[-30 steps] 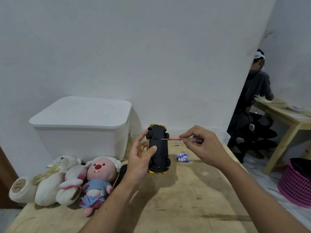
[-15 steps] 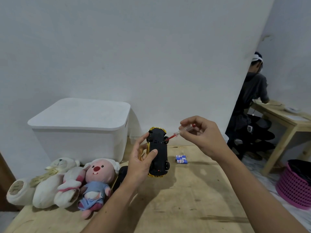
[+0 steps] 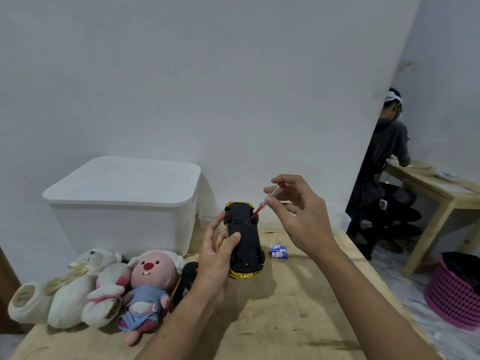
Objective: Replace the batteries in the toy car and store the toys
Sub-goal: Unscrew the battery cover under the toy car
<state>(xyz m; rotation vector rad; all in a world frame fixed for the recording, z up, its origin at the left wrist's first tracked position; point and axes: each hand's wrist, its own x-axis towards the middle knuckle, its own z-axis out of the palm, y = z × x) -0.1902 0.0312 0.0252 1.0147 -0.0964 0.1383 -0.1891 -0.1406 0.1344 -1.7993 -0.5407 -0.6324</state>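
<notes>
1. My left hand (image 3: 217, 258) grips the toy car (image 3: 244, 242), thumb across the black underside, fingers curled round the far side. The car is belly-up toward me and lifted off the wooden table (image 3: 285, 320), gold bumper at the near end.
2. My right hand (image 3: 298, 211) pinches the screwdriver (image 3: 268, 198) between thumb and fingertips. It has a clear handle with a red cap; the red shaft slants down-left, tip on the underside near the car's far end.
3. I can't tell whether the tip sits in a screw, too small.
4. Two blue-and-white batteries (image 3: 278, 251) lie side by side on the table, just right of the car.
5. A black remote (image 3: 185, 283) lies on the table beside my left wrist, partly hidden by it.
6. Plush toys sit at the left table edge: a pink-faced doll in a blue outfit (image 3: 148, 287), a small white-and-pink plush (image 3: 109, 297) and a white bear (image 3: 78, 279), touching one another.
7. A white storage bin (image 3: 122, 203), lid on, stands behind them against the wall.
8. Far right: another person (image 3: 387, 157) sits at a second table; a pink basket (image 3: 454, 294) is on the floor.
</notes>
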